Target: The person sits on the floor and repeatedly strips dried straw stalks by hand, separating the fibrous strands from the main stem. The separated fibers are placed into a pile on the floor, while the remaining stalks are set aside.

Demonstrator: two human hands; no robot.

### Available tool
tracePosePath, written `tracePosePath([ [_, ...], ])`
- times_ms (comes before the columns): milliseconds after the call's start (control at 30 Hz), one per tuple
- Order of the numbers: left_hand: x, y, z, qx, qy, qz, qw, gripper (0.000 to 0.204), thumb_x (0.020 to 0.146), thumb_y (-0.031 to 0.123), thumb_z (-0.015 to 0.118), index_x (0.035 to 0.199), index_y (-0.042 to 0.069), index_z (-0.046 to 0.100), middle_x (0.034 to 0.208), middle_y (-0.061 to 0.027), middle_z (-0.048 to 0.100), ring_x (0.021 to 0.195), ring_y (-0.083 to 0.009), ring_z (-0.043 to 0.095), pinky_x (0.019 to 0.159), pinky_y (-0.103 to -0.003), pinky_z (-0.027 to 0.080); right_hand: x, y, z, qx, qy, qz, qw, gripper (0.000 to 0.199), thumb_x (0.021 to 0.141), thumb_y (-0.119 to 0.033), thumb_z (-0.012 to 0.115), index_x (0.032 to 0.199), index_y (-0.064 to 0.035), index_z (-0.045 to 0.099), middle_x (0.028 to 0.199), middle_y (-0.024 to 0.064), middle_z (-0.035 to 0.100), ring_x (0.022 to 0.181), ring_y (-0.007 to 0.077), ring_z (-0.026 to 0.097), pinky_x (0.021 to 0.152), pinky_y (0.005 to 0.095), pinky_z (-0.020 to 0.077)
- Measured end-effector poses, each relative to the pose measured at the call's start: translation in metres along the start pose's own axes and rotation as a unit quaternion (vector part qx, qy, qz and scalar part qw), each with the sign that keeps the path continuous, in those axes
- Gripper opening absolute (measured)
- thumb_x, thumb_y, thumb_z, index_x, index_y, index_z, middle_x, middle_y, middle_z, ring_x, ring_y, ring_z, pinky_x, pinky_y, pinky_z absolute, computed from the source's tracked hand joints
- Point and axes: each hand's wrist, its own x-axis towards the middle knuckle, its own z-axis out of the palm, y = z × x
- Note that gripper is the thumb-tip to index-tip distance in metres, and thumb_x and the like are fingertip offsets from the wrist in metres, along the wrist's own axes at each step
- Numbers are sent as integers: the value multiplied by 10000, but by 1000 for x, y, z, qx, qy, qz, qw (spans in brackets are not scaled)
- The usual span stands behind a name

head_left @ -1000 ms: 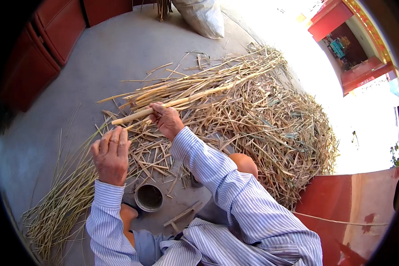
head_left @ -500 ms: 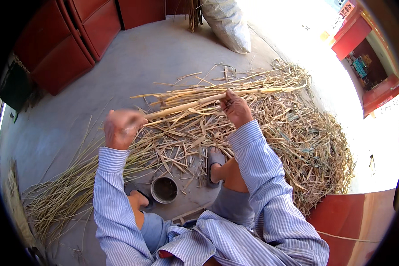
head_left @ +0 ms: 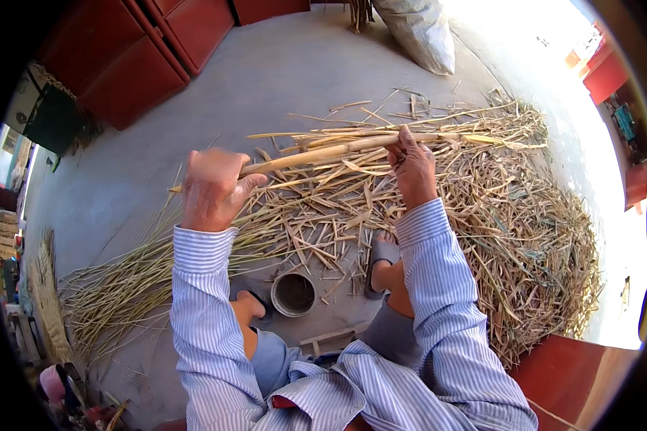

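Observation:
A long pale-yellow dry cane stalk [head_left: 323, 154] stretches across in front of me, its right part higher in the picture. My left hand [head_left: 214, 190], partly smeared by motion, is closed around its left part, with the thumb lying along it. A bit of cane pokes out beyond that hand. My right hand [head_left: 414, 165] pinches the stalk farther right, between thumb and fingers. Below the stalk lie more dry stalks and stripped husks [head_left: 338, 205]. Whether my left hand also holds a small tool cannot be made out.
A big heap of husks [head_left: 532, 237] spreads to the right. Thin greenish stems [head_left: 115, 302] lie at left. Between my feet stands a round metal bowl [head_left: 293, 294]. Farther off are a white sack [head_left: 420, 36] and red doors [head_left: 129, 86]. A broom-like bundle [head_left: 48, 302] is at far left.
The view has swung left, so the scene sits farther right in the picture. Both hands keep their hold on the stalk; my left hand has turned, its thumb now lying along the stalk.

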Motion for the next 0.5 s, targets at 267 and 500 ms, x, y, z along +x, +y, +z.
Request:
tracePosePath([
  [267,-16,-15,9,-91,28,-16,995,269,673,195,829,879,62,718,696,-86,661,608,-231,591,578,-375,431,13,4,1,19,-49,33,998,199,937,-225,654,952,-30,625,809,42,647,690,122,621,593,230,552],
  [500,-25,-39,11,-437,65,-328,835,187,856,185,750,846,25,653,703,-20,642,612,-60,549,560,-214,427,19,11,-2,27,-80,89,992,188,960,-168,606,1028,6,623,980,106,686,821,170,660,695,272,586],
])
